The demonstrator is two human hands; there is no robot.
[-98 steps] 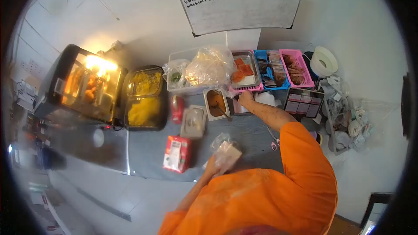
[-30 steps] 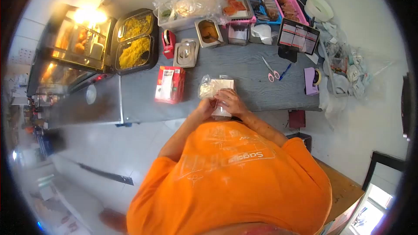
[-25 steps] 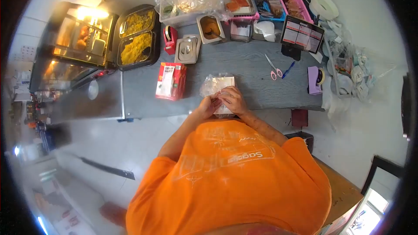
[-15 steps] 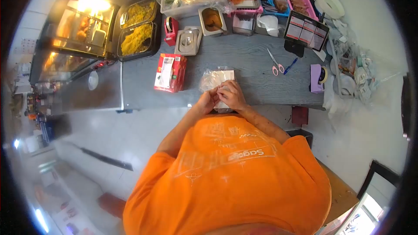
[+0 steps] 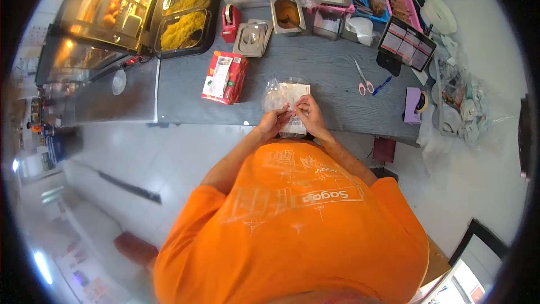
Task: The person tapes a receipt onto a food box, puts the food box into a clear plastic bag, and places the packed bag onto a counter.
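A clear plastic bag point(image 5: 273, 95) lies at the front edge of the grey table, close to my body. Over its right part is a white printed paper slip point(image 5: 298, 88), and the bag's contents are hard to make out. My left hand point(image 5: 273, 122) has its fingertips pinched at the slip's left side. From the right, my right hand point(image 5: 310, 115) pinches the same slip, thumb and fingers together. The two sets of fingertips almost meet. A red box point(image 5: 225, 79) with a white label stands left of the bag.
Scissors point(image 5: 364, 80) and a blue pen point(image 5: 382, 85) lie to the right, near a purple tape dispenser point(image 5: 412, 105). A red tape dispenser point(image 5: 230, 22), metal lids point(image 5: 251, 39) and a sauce container point(image 5: 287, 14) stand behind. A tablet point(image 5: 406, 43) stands back right; a heated cabinet point(image 5: 104, 17) is left.
My fingertips have moved slightly apart, and more of the printed slip shows between and below them. The whole view has shifted a little with my head.
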